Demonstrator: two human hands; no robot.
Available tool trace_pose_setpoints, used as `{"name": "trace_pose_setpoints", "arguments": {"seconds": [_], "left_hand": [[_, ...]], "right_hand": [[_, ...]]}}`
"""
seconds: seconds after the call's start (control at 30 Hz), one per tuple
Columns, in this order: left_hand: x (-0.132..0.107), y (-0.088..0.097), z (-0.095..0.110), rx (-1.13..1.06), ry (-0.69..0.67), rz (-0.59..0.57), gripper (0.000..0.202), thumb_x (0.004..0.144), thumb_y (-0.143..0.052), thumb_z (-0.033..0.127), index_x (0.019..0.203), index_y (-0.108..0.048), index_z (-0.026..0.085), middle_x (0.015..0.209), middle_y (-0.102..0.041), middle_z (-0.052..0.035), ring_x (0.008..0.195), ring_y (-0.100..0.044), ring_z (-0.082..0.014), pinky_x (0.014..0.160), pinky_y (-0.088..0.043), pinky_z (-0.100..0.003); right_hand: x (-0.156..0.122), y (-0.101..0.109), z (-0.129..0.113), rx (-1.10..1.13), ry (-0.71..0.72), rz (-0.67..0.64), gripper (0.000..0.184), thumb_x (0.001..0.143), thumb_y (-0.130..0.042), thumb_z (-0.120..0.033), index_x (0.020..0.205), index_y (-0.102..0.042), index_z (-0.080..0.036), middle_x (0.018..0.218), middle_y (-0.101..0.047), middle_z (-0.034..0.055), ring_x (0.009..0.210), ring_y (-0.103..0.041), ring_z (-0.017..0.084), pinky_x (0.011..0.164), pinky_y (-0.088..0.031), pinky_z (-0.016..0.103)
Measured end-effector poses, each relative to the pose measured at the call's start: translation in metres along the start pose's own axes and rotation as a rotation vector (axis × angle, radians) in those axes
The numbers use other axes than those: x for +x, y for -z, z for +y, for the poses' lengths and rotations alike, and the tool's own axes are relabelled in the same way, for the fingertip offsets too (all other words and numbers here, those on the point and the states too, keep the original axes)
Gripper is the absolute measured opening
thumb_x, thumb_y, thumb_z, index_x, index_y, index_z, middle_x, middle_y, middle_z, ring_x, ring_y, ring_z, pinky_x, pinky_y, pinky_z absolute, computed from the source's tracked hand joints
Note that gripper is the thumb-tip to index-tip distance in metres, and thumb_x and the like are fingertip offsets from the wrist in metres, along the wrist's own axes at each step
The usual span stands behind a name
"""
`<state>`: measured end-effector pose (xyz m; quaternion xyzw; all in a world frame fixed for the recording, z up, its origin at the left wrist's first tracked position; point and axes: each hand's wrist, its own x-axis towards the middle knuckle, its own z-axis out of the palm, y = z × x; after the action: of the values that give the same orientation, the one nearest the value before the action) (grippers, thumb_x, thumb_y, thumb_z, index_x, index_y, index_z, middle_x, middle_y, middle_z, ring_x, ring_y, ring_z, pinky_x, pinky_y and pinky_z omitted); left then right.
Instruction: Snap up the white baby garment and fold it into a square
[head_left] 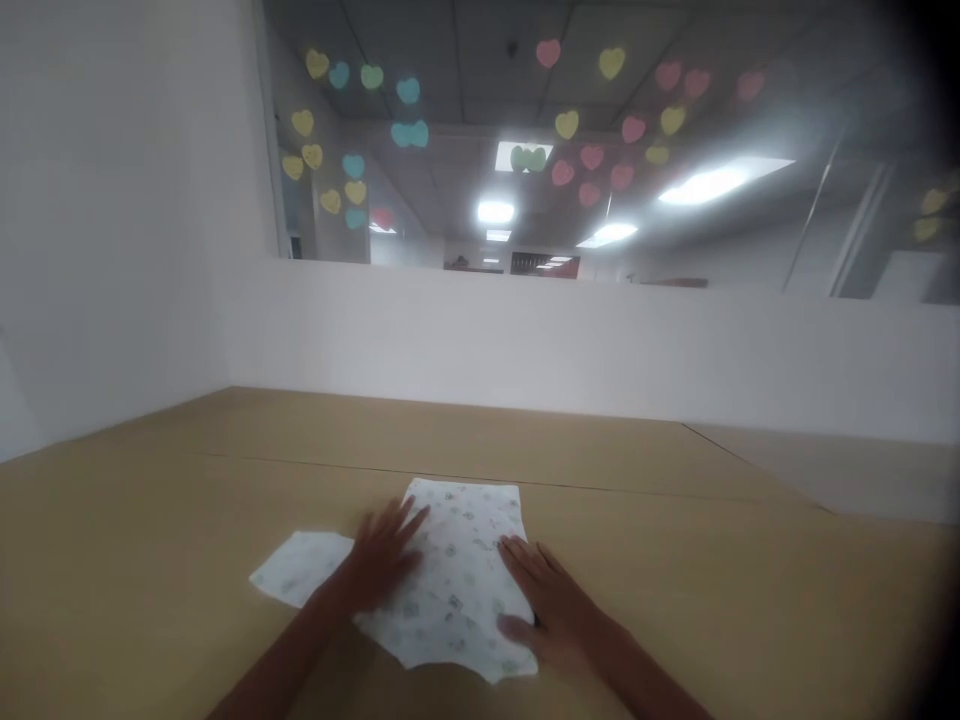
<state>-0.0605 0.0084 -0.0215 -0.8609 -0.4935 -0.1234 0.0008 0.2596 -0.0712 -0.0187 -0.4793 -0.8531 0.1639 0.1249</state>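
A small white baby shirt with a scattered print lies spread on the table, its curved neckline edge towards me. One sleeve sticks out to the left, beyond my wrist. My left hand, slightly blurred, is open with its fingers spread over the shirt's left side. On the right edge of the cloth rests my right hand, open and flat, fingers pointing forward and thumb apart. No second sleeve shows on the right side; whether it is folded under, I cannot tell.
The tan tabletop has a thin seam across it behind the shirt. A white wall rises at its back, with a window above bearing several coloured heart stickers. Another white wall stands to the left.
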Motion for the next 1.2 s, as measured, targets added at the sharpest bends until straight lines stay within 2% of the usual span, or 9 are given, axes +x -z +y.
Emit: {"name": "trace_pose_setpoints", "arguments": {"seconds": [0.07, 0.17, 0.3, 0.47, 0.57, 0.67, 0.83, 1.0, 1.2], "left_hand": [[-0.005, 0.011, -0.025, -0.025, 0.063, 0.014, 0.057, 0.093, -0.042, 0.045, 0.148, -0.034, 0.030, 0.156, -0.029, -0.0078, 0.144, -0.022, -0.0365, 0.113, -0.018, -0.064], [-0.019, 0.027, -0.063, -0.189, 0.133, 0.053, 0.051, 0.087, -0.049, 0.044, 0.134, -0.055, 0.024, 0.140, -0.052, -0.0113, 0.131, -0.043, -0.0322, 0.111, -0.030, -0.049], [-0.033, 0.042, -0.082, -0.418, 0.167, -0.009, 0.054, 0.080, -0.058, 0.046, 0.130, -0.056, 0.024, 0.118, -0.062, -0.0090, 0.107, -0.057, -0.0256, 0.093, -0.045, -0.034], [-0.024, 0.044, -0.071, -0.350, 0.127, -0.022, 0.027, 0.072, -0.057, 0.031, 0.094, -0.065, 0.018, 0.104, -0.057, -0.0086, 0.101, -0.054, -0.0250, 0.090, -0.043, -0.033], [-0.020, 0.043, -0.069, -0.315, 0.114, 0.010, 0.013, 0.068, -0.052, 0.027, 0.075, -0.057, 0.018, 0.094, -0.055, -0.0074, 0.094, -0.053, -0.0241, 0.085, -0.044, -0.033], [-0.021, 0.049, -0.067, -0.450, 0.136, 0.031, 0.014, 0.072, -0.051, 0.031, 0.076, -0.053, 0.019, 0.089, -0.056, -0.0039, 0.085, -0.054, -0.0214, 0.080, -0.044, -0.032], [-0.020, 0.072, -0.048, -0.734, 0.303, 0.069, 0.031, 0.070, -0.062, 0.046, 0.081, -0.057, 0.018, 0.081, -0.059, -0.0011, 0.075, -0.055, -0.0203, 0.066, -0.043, -0.028], [0.001, 0.096, -0.005, -1.118, 0.414, 0.059, 0.050, 0.068, -0.073, 0.048, 0.106, -0.057, 0.020, 0.084, -0.061, 0.0002, 0.069, -0.058, -0.0171, 0.058, -0.043, -0.024], [0.035, 0.085, 0.058, -1.420, 0.294, -0.022, 0.059, 0.068, -0.080, 0.040, 0.119, -0.056, 0.022, 0.090, -0.066, -0.0024, 0.077, -0.064, -0.0167, 0.065, -0.049, -0.024]], "right_hand": [[-0.008, 0.006, 0.013, 0.010, -0.023, -0.023, 0.088, 0.086, -0.042, -0.069, 0.153, -0.009, -0.023, 0.161, -0.008, 0.0069, 0.149, -0.009, 0.030, 0.122, -0.006, 0.052], [-0.025, 0.015, 0.037, 0.042, -0.063, -0.055, 0.084, 0.086, -0.046, -0.067, 0.153, -0.010, -0.030, 0.161, -0.009, 0.0037, 0.149, -0.009, 0.031, 0.121, -0.003, 0.055], [-0.035, 0.019, 0.044, 0.014, -0.088, 0.054, 0.083, 0.081, -0.057, -0.063, 0.151, -0.025, -0.031, 0.159, -0.024, 0.0070, 0.146, -0.020, 0.036, 0.119, -0.011, 0.059], [-0.001, 0.012, -0.009, 0.001, 0.068, 0.423, 0.050, 0.084, -0.061, -0.043, 0.131, -0.055, -0.025, 0.137, -0.055, 0.0123, 0.130, -0.046, 0.032, 0.111, -0.035, 0.053], [0.035, 0.007, -0.047, 0.137, 0.180, 0.480, 0.027, 0.084, -0.060, -0.030, 0.109, -0.064, -0.024, 0.118, -0.064, 0.0095, 0.111, -0.059, 0.025, 0.099, -0.046, 0.042], [0.067, -0.005, -0.072, 0.321, 0.227, 0.499, 0.015, 0.081, -0.059, -0.023, 0.095, -0.065, -0.022, 0.098, -0.067, 0.0057, 0.091, -0.063, 0.019, 0.087, -0.051, 0.036], [0.092, -0.035, -0.081, 0.745, 0.124, 0.428, 0.011, 0.078, -0.063, -0.027, 0.085, -0.068, -0.019, 0.077, -0.066, 0.0054, 0.067, -0.060, 0.018, 0.063, -0.049, 0.032], [0.093, -0.034, -0.079, 1.054, 0.032, 0.364, 0.028, 0.082, -0.063, -0.043, 0.076, -0.069, -0.016, 0.075, -0.068, 0.0056, 0.074, -0.063, 0.021, 0.069, -0.049, 0.033], [0.086, -0.019, -0.072, 1.544, 0.020, 0.273, 0.050, 0.082, -0.060, -0.058, 0.115, -0.063, -0.021, 0.108, -0.070, 0.0070, 0.094, -0.065, 0.023, 0.085, -0.051, 0.036]]}}
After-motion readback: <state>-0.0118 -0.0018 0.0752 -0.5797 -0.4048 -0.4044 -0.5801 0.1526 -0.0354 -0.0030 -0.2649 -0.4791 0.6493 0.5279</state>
